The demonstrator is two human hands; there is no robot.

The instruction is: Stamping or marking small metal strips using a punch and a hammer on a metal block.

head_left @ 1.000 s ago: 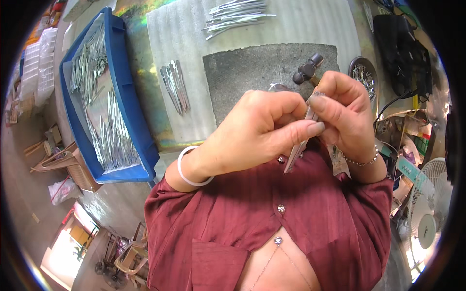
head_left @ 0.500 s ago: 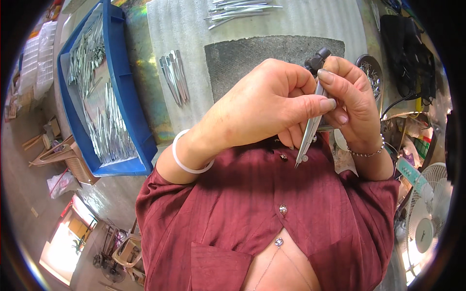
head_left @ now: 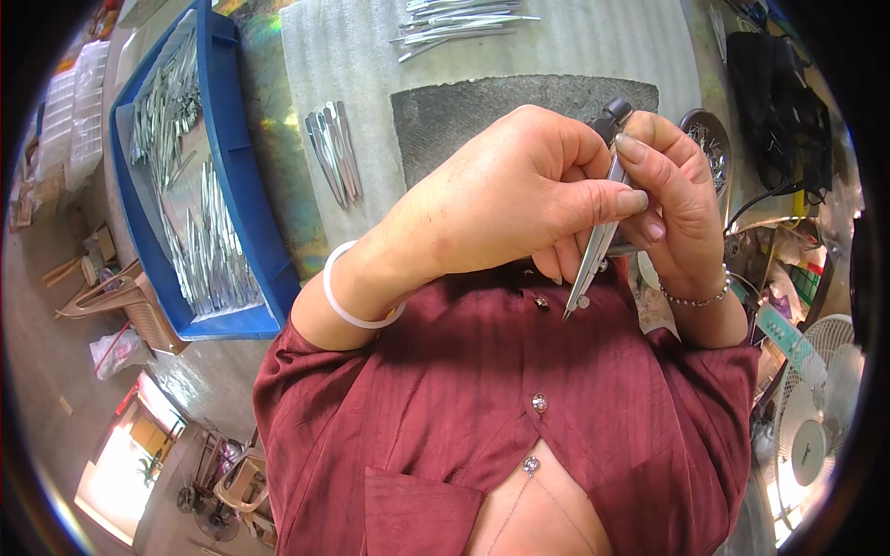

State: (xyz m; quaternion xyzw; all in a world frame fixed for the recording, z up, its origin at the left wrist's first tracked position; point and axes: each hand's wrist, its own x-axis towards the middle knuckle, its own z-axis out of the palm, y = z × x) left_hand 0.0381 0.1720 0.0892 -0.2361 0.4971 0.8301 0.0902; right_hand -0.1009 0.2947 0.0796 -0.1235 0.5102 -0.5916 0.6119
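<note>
While both hands are up close to the chest, the tweezers [head_left: 593,248] run nearly vertical, tip pointing down at the red shirt [head_left: 519,408]. Left hand [head_left: 505,199] and right hand [head_left: 672,199] both pinch them near the top. Further out: grey pad [head_left: 464,116], blue tray [head_left: 264,236].

Tweezers [head_left: 593,255] now steeper, tips down

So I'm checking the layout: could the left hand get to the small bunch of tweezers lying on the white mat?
Probably yes: the tweezers bunch lies uncovered just beyond the left hand, though that hand is pinching a metal tweezer now.
</note>
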